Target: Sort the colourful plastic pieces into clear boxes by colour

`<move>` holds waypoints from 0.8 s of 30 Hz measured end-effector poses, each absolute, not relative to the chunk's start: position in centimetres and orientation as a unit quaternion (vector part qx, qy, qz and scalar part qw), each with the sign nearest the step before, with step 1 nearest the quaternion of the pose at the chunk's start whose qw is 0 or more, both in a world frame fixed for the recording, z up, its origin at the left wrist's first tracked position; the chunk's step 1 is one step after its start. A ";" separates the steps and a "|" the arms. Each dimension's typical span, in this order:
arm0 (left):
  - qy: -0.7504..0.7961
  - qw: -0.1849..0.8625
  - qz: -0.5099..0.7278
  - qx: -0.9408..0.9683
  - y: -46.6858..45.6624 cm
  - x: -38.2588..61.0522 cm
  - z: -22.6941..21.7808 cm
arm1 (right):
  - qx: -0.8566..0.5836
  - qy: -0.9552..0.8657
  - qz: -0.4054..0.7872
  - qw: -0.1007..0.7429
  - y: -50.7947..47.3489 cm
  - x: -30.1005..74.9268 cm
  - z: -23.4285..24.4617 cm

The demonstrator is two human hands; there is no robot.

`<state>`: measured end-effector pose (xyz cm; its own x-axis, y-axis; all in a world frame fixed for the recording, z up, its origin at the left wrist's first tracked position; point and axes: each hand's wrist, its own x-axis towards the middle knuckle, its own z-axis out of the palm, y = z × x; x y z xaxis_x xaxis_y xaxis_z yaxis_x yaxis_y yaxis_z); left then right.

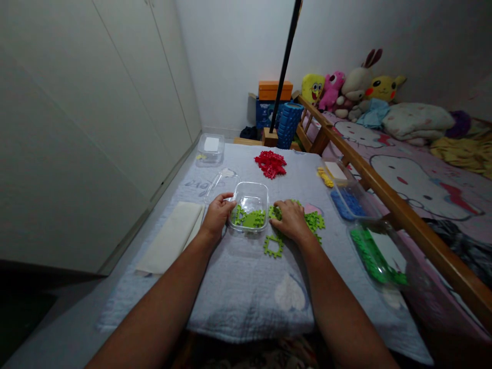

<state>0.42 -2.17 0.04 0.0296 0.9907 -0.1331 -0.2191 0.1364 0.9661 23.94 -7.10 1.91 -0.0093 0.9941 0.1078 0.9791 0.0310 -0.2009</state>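
Observation:
A clear plastic container [251, 193] sits on the grey quilt and has green puzzle-like pieces [249, 219] in its near end. My left hand [217, 214] grips its left wall, fingers curled on the rim. My right hand [291, 220] rests on a pile of green pieces [314, 221] just right of the container, fingers bent over them at the container's edge; what they pinch is hidden. One green frame-shaped piece [273, 246] lies loose in front of the right hand.
Red pieces [271, 163] lie farther back. Clear containers with yellow pieces [326, 178], blue pieces [348, 203] and green pieces [374, 259] line the right side by a wooden bed rail [403, 215]. A lidded box [210, 148], a lid [222, 180] and folded cloth [172, 237] are at left.

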 end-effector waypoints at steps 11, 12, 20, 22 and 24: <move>0.470 0.590 0.512 0.411 -2.1 0.4 0.4 | -0.532 -0.697 0.021 0.479 -7.2 23.3 4.0; 0.470 0.590 0.514 0.409 -2.1 0.5 0.5 | -0.530 -0.694 0.012 0.488 -7.3 23.2 4.2; 0.470 0.579 0.528 0.406 -2.7 0.9 0.9 | -0.560 -0.659 -0.025 0.501 -7.6 23.1 4.5; 0.468 0.585 0.525 0.404 -2.7 0.9 0.9 | -0.543 -0.688 -0.004 0.482 -7.9 22.6 4.6; 0.463 0.596 0.524 0.396 -2.6 0.9 0.7 | -0.528 -0.725 0.018 0.442 -8.2 21.7 4.7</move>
<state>0.94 -2.64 0.74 0.0229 0.9904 -0.1361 -0.2579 0.1374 0.9564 21.73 -8.20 4.67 -0.0509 0.7810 0.6224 0.7496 0.4417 -0.4930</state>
